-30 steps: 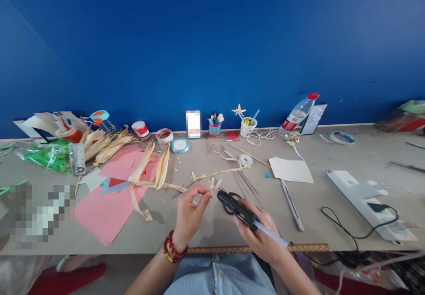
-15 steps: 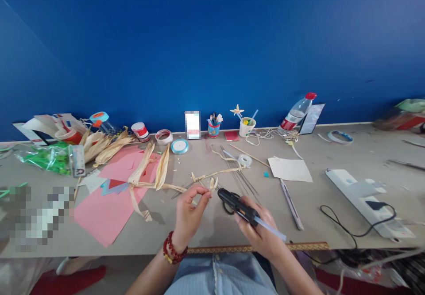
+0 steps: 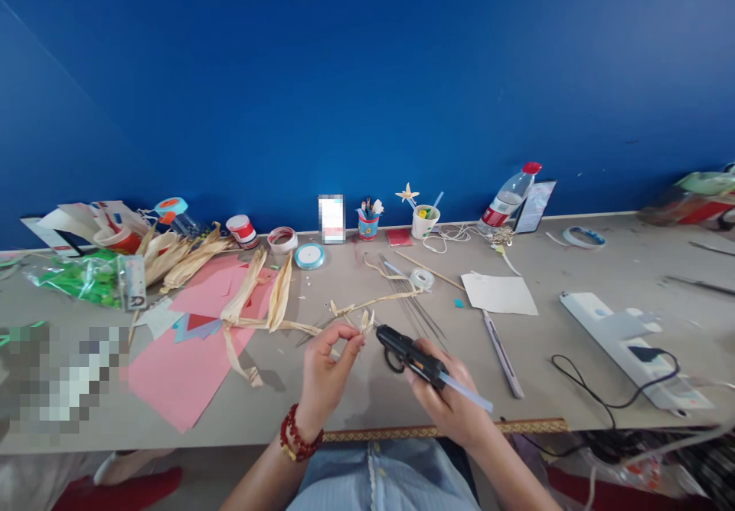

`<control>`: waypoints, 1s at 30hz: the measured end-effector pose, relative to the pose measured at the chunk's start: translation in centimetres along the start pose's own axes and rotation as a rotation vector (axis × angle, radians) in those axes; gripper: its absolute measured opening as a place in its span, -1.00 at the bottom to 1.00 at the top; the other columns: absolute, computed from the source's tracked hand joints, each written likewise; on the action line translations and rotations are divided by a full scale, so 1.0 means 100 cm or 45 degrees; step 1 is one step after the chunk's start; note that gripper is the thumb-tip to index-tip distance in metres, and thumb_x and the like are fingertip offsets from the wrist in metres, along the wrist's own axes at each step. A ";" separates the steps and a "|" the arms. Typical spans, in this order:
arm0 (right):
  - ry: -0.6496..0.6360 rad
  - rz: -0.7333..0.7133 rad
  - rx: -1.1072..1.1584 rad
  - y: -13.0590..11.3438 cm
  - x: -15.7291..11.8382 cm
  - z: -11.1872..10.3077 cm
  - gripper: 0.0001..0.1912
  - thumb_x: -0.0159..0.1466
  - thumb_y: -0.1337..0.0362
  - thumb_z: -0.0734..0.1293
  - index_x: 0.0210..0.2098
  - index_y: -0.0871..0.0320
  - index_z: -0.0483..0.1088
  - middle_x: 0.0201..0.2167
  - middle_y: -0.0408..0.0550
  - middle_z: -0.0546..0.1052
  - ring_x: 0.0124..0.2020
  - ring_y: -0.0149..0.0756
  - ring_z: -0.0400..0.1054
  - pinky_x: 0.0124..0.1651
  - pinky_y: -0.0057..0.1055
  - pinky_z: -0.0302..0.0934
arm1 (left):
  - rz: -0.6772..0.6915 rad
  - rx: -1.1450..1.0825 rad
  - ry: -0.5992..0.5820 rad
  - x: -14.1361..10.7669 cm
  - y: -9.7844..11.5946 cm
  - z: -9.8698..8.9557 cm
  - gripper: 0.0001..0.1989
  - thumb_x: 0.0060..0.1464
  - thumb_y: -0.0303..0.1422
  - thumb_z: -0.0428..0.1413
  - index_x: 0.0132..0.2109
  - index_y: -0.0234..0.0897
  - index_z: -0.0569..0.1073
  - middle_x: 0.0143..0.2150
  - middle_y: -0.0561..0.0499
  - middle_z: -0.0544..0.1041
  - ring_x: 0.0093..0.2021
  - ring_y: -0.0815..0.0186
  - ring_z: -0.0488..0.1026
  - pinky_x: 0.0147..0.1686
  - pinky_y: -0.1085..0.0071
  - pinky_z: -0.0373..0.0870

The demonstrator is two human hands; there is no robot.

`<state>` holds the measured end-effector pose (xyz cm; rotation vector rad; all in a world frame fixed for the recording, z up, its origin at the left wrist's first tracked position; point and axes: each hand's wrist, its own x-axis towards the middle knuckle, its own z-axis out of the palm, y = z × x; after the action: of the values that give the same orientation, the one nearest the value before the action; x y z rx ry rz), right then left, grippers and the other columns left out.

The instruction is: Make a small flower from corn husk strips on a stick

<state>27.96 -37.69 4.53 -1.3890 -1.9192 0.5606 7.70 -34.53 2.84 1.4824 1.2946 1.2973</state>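
Between the thumb and fingertips of my left hand (image 3: 330, 361) is a small pale flower of dried corn husk (image 3: 367, 321), petals pointing up. My right hand (image 3: 451, 396) is wrapped round a black hot glue gun (image 3: 410, 354), a clear glue stick (image 3: 469, 394) jutting from its back end. The gun's nozzle points left, close beside the flower; whether it touches cannot be made out. Just beyond my hands lie a twisted husk strip (image 3: 379, 299) and several thin wires (image 3: 416, 308).
Pink paper (image 3: 184, 373) and dried corn husks (image 3: 246, 289) lie to the left. A utility knife (image 3: 504, 354), white card (image 3: 499, 294) and power strip (image 3: 625, 350) are on the right. Along the blue wall stand a pen cup (image 3: 368, 225), a white cup (image 3: 425, 222) and a tilted bottle (image 3: 508, 198).
The view has shifted very slightly. Both hands, the flower and the glue gun hold nearly the same positions.
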 end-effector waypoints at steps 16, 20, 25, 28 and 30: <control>-0.045 -0.020 0.148 0.002 -0.006 0.001 -0.89 0.22 0.30 0.23 -0.26 0.13 0.35 -0.47 -0.06 0.50 -0.47 -0.25 0.40 -0.39 -0.40 0.22 | -0.265 -0.382 -0.057 0.003 -0.004 0.001 -0.77 0.11 -0.20 0.20 -0.36 -0.29 0.53 -0.42 0.01 0.50 -0.38 0.34 0.35 -0.34 0.47 0.27; -0.151 0.105 0.633 0.004 -0.016 0.004 -0.83 0.31 0.21 0.20 -0.29 0.16 0.37 -0.40 0.01 0.52 -0.49 -0.29 0.39 -0.42 -0.40 0.26 | -0.294 -0.391 -0.033 0.005 -0.006 0.002 -0.77 0.11 -0.20 0.19 -0.38 -0.28 0.51 -0.41 0.01 0.51 -0.35 0.33 0.36 -0.29 0.46 0.29; 0.020 0.159 0.652 0.037 -0.014 -0.012 -0.70 0.37 0.10 0.16 -0.20 0.17 0.39 -0.34 0.03 0.53 -0.49 -0.30 0.38 -0.34 -0.34 0.29 | -0.352 -0.483 -0.067 0.005 -0.016 0.005 -0.75 0.08 -0.18 0.22 -0.37 -0.29 0.51 -0.40 0.00 0.50 -0.33 0.31 0.38 -0.25 0.44 0.31; 0.341 0.325 -0.036 0.084 -0.009 -0.041 -0.72 0.31 0.11 0.21 -0.13 0.15 0.38 -0.36 0.00 0.53 -0.40 -0.19 0.42 -0.32 -0.33 0.25 | -0.389 -0.511 -0.063 0.004 -0.021 0.003 -0.76 0.04 -0.18 0.26 -0.36 -0.29 0.51 -0.40 0.00 0.50 -0.32 0.29 0.39 -0.25 0.43 0.32; 0.479 0.487 -0.506 0.119 -0.009 -0.061 -0.71 0.28 0.13 0.22 -0.10 0.16 0.35 -0.25 0.08 0.55 -0.32 -0.11 0.44 -0.32 -0.31 0.24 | -0.396 -0.518 -0.094 0.004 -0.022 0.001 -0.78 0.06 -0.19 0.25 -0.35 -0.27 0.51 -0.39 0.01 0.50 -0.30 0.29 0.38 -0.21 0.43 0.32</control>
<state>40.34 -34.83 0.12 -1.9776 -1.5161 0.0684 7.37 -33.73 0.78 0.9928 1.0824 1.1991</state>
